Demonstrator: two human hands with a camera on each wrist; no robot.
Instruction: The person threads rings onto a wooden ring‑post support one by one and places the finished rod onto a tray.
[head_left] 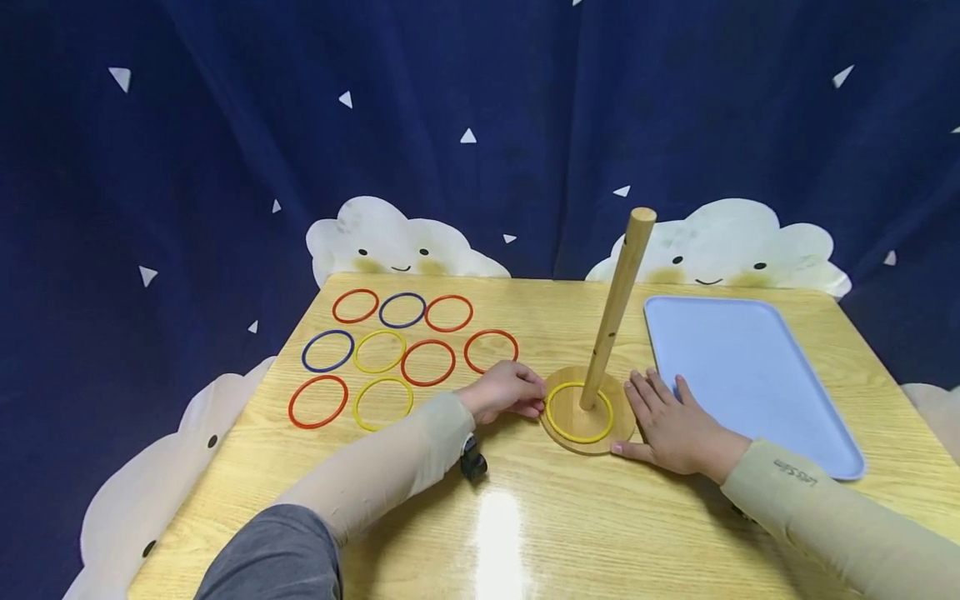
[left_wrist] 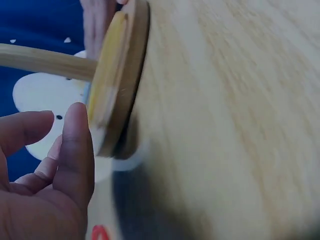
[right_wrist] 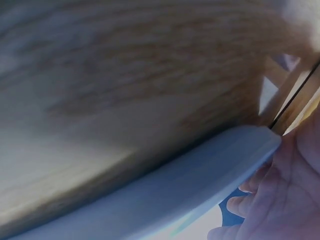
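A wooden stand has an upright post (head_left: 618, 304) rising from a round base (head_left: 562, 415). One yellow ring (head_left: 584, 441) lies flat on this base, around the foot of the post. My left hand (head_left: 506, 392) is at the base's left edge, fingertips close to the ring. In the left wrist view, thumb and fingers stand apart with nothing pinched between them, near the yellow ring (left_wrist: 106, 65). On the other side, my right hand (head_left: 678, 433) rests with spread fingers at the base's right edge. The right wrist view shows its palm (right_wrist: 290, 200) beside the tray.
Several loose rings lie left on the table, among them a red ring (head_left: 316, 427), a blue ring (head_left: 327, 371) and a yellow ring (head_left: 379, 372). A light blue tray (head_left: 742, 375) lies to the right, close by my right hand. Behind the table hangs a dark blue curtain (head_left: 465, 75).
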